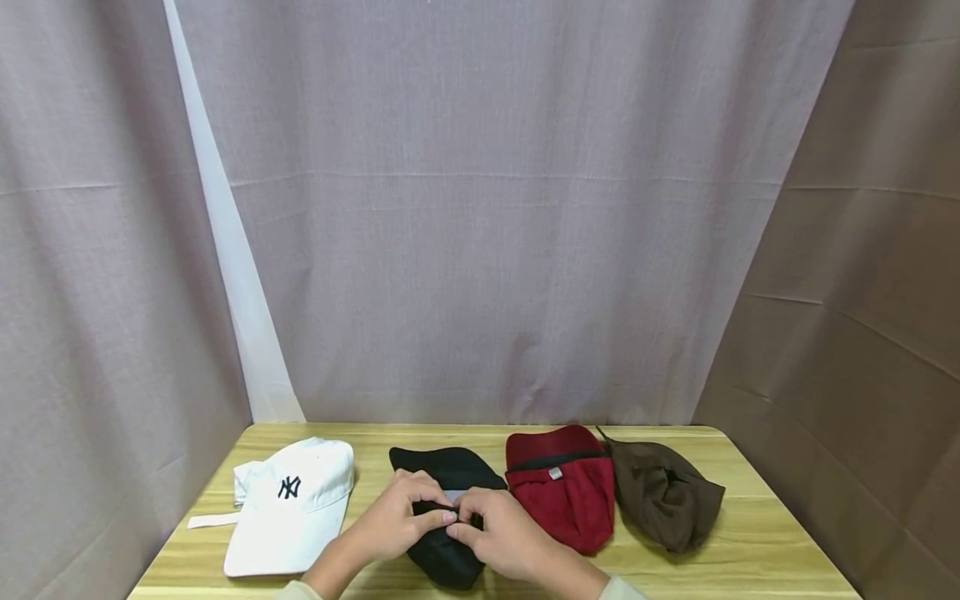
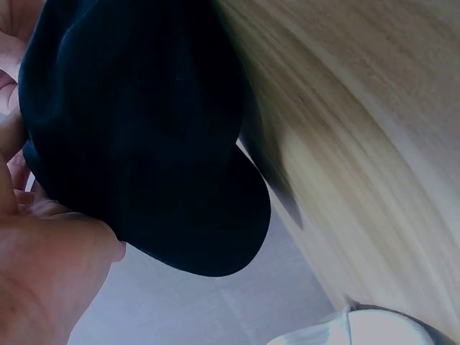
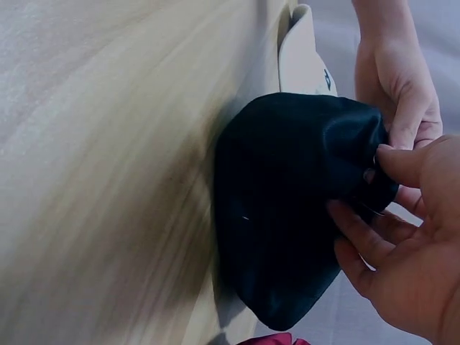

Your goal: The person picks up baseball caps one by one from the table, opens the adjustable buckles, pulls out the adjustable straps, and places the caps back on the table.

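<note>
A black cap [image 1: 442,560] lies on the table in the middle of the head view, its brim toward the curtain. My left hand [image 1: 393,518] and right hand [image 1: 504,532] meet over it, thumbs and fingers pinching its back edge close together. In the left wrist view, the dark crown [image 2: 144,122] hides most of the fingers. The right wrist view shows my right thumb and fingers on the cap's fabric [image 3: 280,201] around a small opening. The exact part between the fingertips is too small to tell.
On the left lies a white cap [image 1: 288,508] with a dark emblem and a loose strap. A red cap [image 1: 566,500] sits just right of the black one, touching a brown hat [image 1: 663,496]. Grey curtains [image 1: 480,250] stand behind the wooden table [image 1: 765,542].
</note>
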`<state>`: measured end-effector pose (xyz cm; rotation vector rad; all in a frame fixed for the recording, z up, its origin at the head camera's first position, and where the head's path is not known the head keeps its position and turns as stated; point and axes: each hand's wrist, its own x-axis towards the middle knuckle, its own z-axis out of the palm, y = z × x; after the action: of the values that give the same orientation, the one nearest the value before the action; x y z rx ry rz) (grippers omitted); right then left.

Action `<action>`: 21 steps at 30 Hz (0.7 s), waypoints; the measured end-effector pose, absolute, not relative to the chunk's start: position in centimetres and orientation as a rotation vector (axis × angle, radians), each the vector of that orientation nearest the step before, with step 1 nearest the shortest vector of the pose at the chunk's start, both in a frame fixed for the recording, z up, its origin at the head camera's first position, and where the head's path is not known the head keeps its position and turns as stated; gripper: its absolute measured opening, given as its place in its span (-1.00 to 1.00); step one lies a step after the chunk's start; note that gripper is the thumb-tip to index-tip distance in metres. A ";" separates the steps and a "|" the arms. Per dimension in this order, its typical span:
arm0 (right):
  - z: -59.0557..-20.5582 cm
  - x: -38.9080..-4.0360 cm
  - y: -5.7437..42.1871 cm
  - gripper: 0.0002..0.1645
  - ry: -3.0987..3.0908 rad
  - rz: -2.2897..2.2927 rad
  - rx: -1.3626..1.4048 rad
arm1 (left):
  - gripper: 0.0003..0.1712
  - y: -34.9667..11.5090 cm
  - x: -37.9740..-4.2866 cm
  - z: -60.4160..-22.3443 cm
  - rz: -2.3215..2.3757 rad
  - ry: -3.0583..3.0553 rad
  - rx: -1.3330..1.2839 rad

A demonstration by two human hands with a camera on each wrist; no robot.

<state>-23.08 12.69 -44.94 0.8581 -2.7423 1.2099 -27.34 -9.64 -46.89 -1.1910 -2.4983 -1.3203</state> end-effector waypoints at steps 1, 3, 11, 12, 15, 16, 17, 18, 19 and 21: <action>-45.0 -23.1 12.7 -0.66 -2.738 1.203 0.865 | -0.91 -9.6 -27.3 -46.9 -1.320 -2.500 -1.191; -45.1 -23.1 12.7 -0.67 -2.724 1.204 0.878 | -0.91 -9.6 -27.3 -47.0 -1.322 -2.500 -1.190; -45.2 -23.2 13.0 -0.69 -2.717 1.322 0.880 | -0.90 -9.7 -27.4 -47.3 -1.372 -2.488 -1.195; -45.2 -23.2 13.1 -0.68 -2.724 1.335 0.875 | -0.90 -9.8 -27.5 -47.3 -1.381 -2.489 -1.194; -45.1 -23.3 13.2 -0.68 -2.728 1.358 0.872 | -0.89 -9.9 -27.6 -47.4 -1.403 -2.486 -1.184; -45.1 -23.3 13.2 -0.69 -2.729 1.354 0.872 | -0.89 -9.9 -27.6 -47.4 -1.408 -2.483 -1.180; -45.1 -23.3 13.2 -0.69 -2.727 1.349 0.878 | -0.89 -10.0 -27.6 -47.5 -1.412 -2.479 -1.179; -45.1 -23.4 13.3 -0.69 -2.727 1.348 0.883 | -0.89 -10.0 -27.7 -47.5 -1.413 -2.474 -1.180; -45.1 -23.4 13.3 -0.70 -2.726 1.349 0.888 | -0.89 -10.0 -27.7 -47.5 -1.413 -2.468 -1.182; -45.1 -23.5 13.3 -0.70 -2.727 1.359 0.896 | -0.89 -10.1 -27.8 -47.5 -1.415 -2.453 -1.189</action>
<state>-23.47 13.33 -45.08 0.8960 -2.7266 1.3586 -27.76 -10.06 -47.52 -1.1893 -2.4527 -1.4155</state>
